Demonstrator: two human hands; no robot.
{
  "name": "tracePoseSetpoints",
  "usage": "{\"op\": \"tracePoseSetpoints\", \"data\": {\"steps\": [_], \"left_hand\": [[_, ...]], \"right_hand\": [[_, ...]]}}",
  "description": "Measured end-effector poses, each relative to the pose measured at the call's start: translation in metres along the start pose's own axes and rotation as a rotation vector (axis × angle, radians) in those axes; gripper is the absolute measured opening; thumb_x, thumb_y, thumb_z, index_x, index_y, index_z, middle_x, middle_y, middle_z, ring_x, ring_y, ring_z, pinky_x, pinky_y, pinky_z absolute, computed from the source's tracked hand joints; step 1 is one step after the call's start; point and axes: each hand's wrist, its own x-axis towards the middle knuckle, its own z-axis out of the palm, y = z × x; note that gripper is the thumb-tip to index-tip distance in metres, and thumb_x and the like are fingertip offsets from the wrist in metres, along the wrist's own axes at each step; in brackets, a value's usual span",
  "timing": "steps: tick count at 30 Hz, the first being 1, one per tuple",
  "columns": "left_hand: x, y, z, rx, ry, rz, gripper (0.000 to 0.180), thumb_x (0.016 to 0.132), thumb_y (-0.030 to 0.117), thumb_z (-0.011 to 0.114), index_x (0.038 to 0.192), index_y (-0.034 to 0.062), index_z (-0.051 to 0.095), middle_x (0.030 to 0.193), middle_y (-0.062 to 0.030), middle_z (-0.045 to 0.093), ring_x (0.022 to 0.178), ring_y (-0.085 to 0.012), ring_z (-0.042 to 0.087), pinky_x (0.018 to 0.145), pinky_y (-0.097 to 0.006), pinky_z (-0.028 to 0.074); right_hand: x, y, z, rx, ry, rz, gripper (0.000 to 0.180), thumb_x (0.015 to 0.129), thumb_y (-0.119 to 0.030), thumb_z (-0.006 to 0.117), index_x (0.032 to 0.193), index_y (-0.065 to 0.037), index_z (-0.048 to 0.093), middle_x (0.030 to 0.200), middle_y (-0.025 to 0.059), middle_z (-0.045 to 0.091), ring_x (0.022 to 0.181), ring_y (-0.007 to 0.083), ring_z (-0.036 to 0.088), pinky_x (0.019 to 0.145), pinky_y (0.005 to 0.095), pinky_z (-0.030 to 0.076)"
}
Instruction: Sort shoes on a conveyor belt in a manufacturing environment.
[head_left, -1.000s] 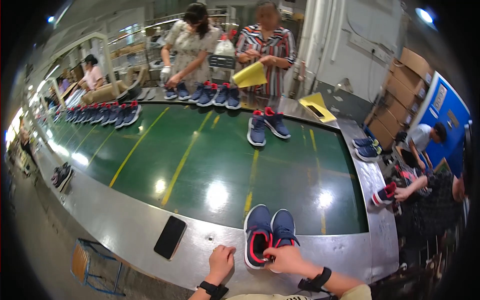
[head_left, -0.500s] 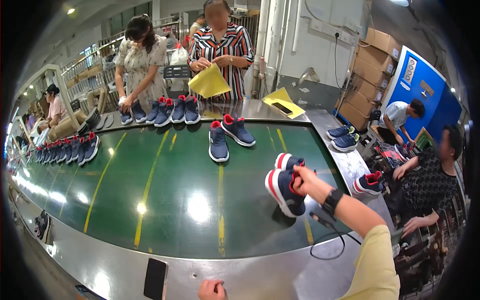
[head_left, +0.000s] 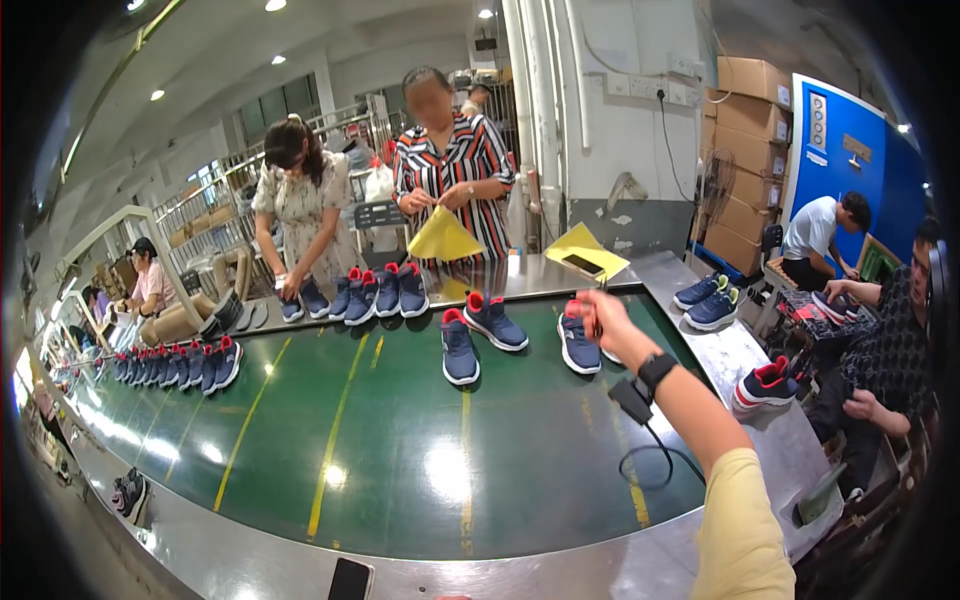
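My right hand reaches over the green belt, its fingers loosely curled and apart just above a pair of navy sneakers. The left sneaker of this pair stands upright on its white sole, showing a red lining; my hand mostly hides the other. I see nothing held in the fingers. Left of them stand two more navy sneakers with red linings, one angled behind the other. Only a sliver of my left hand shows at the bottom edge, its fingers hidden.
A black cabled device hangs below my right wrist. Several navy sneakers line the far edge; others stand farther left. A phone lies on the near metal rim. Two people work opposite, one holding yellow sheet material.
My right hand has moved the pair of sneakers away from me and set it on the belt, soles down. The view has tilted up, leaving my left hand almost out of the picture.
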Motion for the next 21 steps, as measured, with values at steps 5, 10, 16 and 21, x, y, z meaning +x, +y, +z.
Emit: {"op": "tracePoseSetpoints", "data": {"steps": [5, 10, 16, 21], "left_hand": [[0.009, 0.004, -0.003, -0.009, -0.034, 0.01, 0.011, 0.079, 0.01, 0.055, 0.08, 0.0096, 0.066, 0.081, -0.0109, 0.063, 0.078, -0.0305, 0.059, 0.071, -0.039, 0.047], [0.021, 0.003, -0.014, -0.006, -0.048, 0.07, 0.015, 0.08, 0.01, 0.053, 0.083, 0.0028, 0.066, 0.084, -0.0154, 0.064, 0.082, -0.032, 0.058, 0.077, -0.038, 0.045], [0.027, 0.035, -0.043, -0.021, -0.178, -0.039, 0.02, 0.082, 0.012, 0.052, 0.089, -0.0022, 0.064, 0.092, -0.018, 0.064, 0.089, -0.0318, 0.057, 0.084, -0.038, 0.043], [0.026, 0.016, -0.039, -0.062, -0.165, -0.065, 0.02, 0.082, 0.008, 0.053, 0.094, -0.0054, 0.061, 0.093, -0.0169, 0.062, 0.087, -0.0278, 0.055, 0.082, -0.037, 0.043]], "right_hand": [[-0.088, 0.03, -0.038, -0.125, -0.017, 0.189, 0.026, 0.09, -0.024, 0.048, 0.11, -0.008, 0.053, 0.09, 0.0107, 0.066, 0.045, 0.0066, 0.037, 0.038, 0.0226, 0.03], [-0.171, 0.068, -0.056, -0.346, -0.076, 0.21, 0.026, 0.09, -0.026, 0.05, 0.109, -0.009, 0.057, 0.088, 0.0089, 0.065, 0.048, 0.0064, 0.035, 0.042, 0.0226, 0.03], [-0.271, 0.165, -0.085, -0.502, -0.039, 0.193, 0.03, 0.094, -0.033, 0.041, 0.101, -0.01, 0.059, 0.081, 0.0013, 0.066, 0.051, 0.0079, 0.048, 0.045, 0.0257, 0.043], [-0.347, 0.229, -0.078, -0.626, 0.11, 0.092, 0.024, 0.092, -0.028, 0.044, 0.098, -0.011, 0.059, 0.076, 0.0044, 0.065, 0.063, 0.0174, 0.06, 0.056, 0.0314, 0.049]]}}
